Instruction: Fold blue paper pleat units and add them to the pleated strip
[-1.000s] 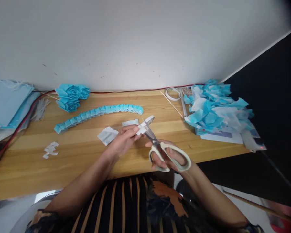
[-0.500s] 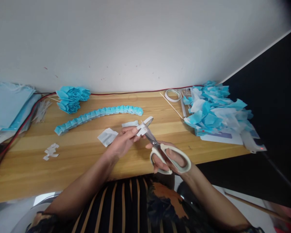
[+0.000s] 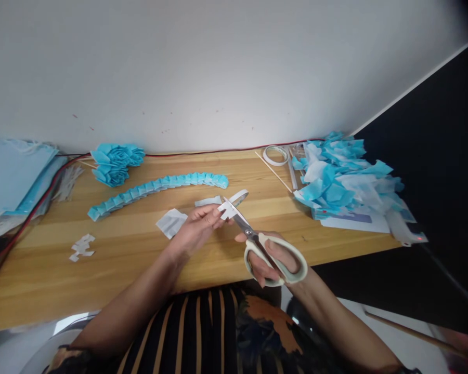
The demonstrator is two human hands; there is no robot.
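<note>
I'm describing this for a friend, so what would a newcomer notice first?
Probably the bright blue-and-white heap on the right of the wooden table. Next, the curved, pleated blue strip lying left of centre. Then the cream-handled scissors in the right hand, front and centre, blades at the white piece in the left hand.

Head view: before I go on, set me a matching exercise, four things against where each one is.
1. scissors
2. blue folded strip
3. blue paper roses
4. blue-and-white heap

A. right end of the table
B. back left, by the wall
C. in the right hand
D. in an arc beyond the hands

Pairs: 1-C, 2-D, 3-B, 4-A
</note>
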